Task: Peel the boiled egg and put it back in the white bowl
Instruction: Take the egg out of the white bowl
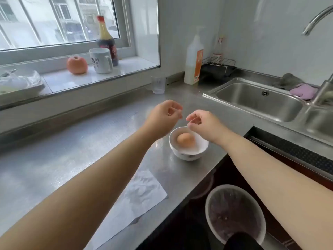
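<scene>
egg (185,140): we see it unpeeled in the white bowl (189,153), frame centre, long axis running left-right | left hand (163,117): loosely curled, holding nothing, above the bowl | right hand (204,123): the same, just beside it

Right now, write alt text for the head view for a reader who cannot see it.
Two bare hands, left hand and right hand, hover with loosely curled fingers and hold nothing above a white bowl holding an unpeeled brown egg on a steel counter. A paper towel lies nearer the viewer, a sink to the right.
</scene>
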Motion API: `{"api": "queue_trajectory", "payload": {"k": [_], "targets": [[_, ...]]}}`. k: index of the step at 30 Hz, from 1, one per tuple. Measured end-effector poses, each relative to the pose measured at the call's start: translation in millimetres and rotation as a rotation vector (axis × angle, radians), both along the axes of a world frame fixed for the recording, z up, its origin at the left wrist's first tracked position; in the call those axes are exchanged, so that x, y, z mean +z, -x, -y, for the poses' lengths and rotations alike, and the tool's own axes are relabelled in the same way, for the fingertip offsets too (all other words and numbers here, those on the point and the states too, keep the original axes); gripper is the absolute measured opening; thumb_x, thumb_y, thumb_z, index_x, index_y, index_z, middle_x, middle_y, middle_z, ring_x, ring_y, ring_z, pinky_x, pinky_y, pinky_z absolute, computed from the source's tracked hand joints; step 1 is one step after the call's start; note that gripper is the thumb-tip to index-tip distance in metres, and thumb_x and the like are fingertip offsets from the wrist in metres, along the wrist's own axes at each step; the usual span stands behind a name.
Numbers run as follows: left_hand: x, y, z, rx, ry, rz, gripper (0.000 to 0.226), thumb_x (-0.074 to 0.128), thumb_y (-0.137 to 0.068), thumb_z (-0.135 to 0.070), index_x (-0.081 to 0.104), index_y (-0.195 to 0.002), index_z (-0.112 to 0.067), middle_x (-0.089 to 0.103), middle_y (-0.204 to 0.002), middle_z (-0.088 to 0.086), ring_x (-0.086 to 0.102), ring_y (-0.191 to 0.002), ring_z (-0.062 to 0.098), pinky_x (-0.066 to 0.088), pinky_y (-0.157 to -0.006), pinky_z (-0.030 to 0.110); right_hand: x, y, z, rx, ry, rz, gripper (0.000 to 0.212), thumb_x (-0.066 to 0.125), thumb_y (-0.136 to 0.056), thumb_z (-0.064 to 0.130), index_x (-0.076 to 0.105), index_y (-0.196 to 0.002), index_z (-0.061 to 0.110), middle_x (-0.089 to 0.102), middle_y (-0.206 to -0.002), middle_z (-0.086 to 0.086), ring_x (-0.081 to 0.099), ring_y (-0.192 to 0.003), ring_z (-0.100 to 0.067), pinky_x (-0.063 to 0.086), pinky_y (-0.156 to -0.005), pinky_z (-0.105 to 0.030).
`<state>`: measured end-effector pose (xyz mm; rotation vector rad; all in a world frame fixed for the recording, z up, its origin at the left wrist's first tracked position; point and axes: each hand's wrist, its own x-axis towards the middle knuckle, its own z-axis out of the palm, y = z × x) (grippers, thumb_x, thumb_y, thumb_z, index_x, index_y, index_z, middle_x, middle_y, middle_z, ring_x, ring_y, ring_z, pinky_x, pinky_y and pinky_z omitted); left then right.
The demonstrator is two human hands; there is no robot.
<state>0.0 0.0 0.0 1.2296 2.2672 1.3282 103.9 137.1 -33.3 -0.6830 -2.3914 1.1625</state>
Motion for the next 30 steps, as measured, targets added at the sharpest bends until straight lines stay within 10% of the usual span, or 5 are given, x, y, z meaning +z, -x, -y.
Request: {"api": "queue_trajectory", "payload": {"k": [4, 12, 24, 30], "targets": [[-15, 3, 32, 0.036, 0.004, 0.032, 0.016, 0.053, -0.096, -0.018, 0.065, -0.107, -0.019, 0.073, -0.092, -0.002, 0.068, -0.091, 0.026, 0.056, -0.083, 0.048, -14, 11, 20, -0.006, -0.514, 0.405, 0.02, 0.054, -0.087, 0.027, 0.06, -0.105, 0.023, 0.06, -0.106, 0.0, 0.058, -0.098, -0.023, 0.035, -0.069, -0.027], [-38, -10, 90, 0.095, -0.093, 0.138, 0.016, 0.053, -0.097, -0.017, 0.066, -0.1, -0.026, 0.073, -0.089, -0.005, 0.069, -0.088, 0.015, 0.055, -0.08, 0.038, -27, 18, 33, -0.02, -0.668, 0.544, 0.032, 0.053, -0.088, 0.025, 0.051, -0.118, 0.014, 0.049, -0.116, -0.014, 0.054, -0.105, -0.036, 0.035, -0.073, -0.032], [-71, -15, 160, 0.225, -0.146, 0.185, 0.015, 0.054, -0.098, -0.017, 0.067, -0.104, -0.024, 0.073, -0.094, -0.006, 0.069, -0.085, 0.007, 0.055, -0.079, 0.027, 8, -6, 72, -0.171, -0.53, 0.226, 0.033, 0.061, -0.086, 0.023, 0.051, -0.116, 0.013, 0.051, -0.119, -0.011, 0.055, -0.103, -0.033, 0.036, -0.076, -0.033], [-77, -17, 187, 0.096, -0.153, 0.277, 0.022, 0.062, -0.095, -0.038, 0.062, -0.115, -0.03, 0.069, -0.112, -0.007, 0.072, -0.088, 0.007, 0.06, -0.077, 0.026, -7, -19, 164, 0.219, -0.429, -0.003, 0.042, 0.07, -0.083, 0.024, 0.05, -0.119, 0.016, 0.054, -0.118, -0.002, 0.057, -0.101, -0.02, 0.048, -0.087, -0.039]]}}
